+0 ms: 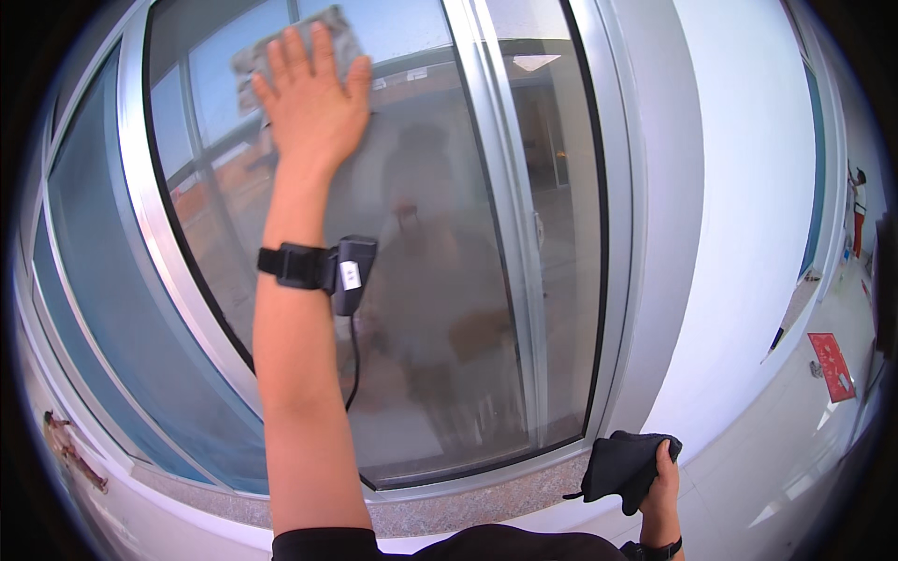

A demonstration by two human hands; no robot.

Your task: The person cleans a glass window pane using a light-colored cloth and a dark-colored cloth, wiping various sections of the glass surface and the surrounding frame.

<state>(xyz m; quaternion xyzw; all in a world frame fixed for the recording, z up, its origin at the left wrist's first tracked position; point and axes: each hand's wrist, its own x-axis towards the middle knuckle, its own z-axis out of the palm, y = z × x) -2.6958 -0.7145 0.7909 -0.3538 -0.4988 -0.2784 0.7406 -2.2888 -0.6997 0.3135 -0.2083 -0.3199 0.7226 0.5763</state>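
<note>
My left hand (314,105) lies flat with fingers spread over a crumpled grey cloth (340,35), holding it against the upper part of a window pane (421,280). The pane looks hazy and reflects a person's dark outline. A black strap with a small black device (354,273) and a cable sits on my left forearm. Down at the lower right, my right hand (661,484) grips a folded black cloth (624,466), thumb on top. That cloth is in front of the corner of the speckled stone sill (477,501).
Silver metal frames (501,210) border the glass, with blue-tinted panes (140,280) to the left. A white wall (751,175) stands at the right. Beyond it, a red mat (833,366) lies on the tiled floor. One person (859,210) is far right, another (74,449) far left.
</note>
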